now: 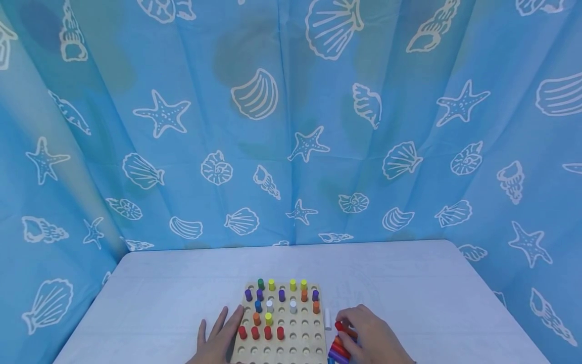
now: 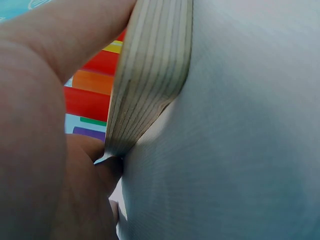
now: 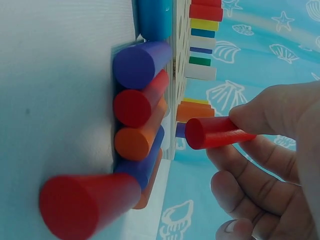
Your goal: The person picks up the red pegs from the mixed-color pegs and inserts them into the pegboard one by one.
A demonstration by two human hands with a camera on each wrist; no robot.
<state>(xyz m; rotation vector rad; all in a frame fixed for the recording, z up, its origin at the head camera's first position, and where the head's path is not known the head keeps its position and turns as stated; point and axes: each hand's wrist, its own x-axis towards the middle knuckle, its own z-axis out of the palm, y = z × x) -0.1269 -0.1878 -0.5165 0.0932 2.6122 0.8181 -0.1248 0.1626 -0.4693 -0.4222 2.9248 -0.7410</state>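
A wooden pegboard (image 1: 299, 343) lies on the table, with rows of holes and several coloured pegs upright in it. Along its left edge rests my left hand (image 1: 217, 339), fingers mostly straight and spread. The left wrist view shows that hand right against the layered board side (image 2: 150, 75). My right hand (image 1: 375, 333) is just right of the board and pinches a red peg (image 3: 216, 133) between thumb and fingers. Below that hand lie loose pegs, among them a purple peg (image 3: 134, 67), an orange peg (image 3: 133, 143) and a nearer red peg (image 3: 75, 207).
A white peg (image 1: 328, 320) lies by the board's right edge. In the board, four red pegs (image 1: 268, 332) form a row toward the front, with yellow, orange, purple, blue, white and green pegs behind. A white cloth (image 1: 182, 283) covers the table; a blue shell-patterned curtain (image 1: 291, 187) hangs behind.
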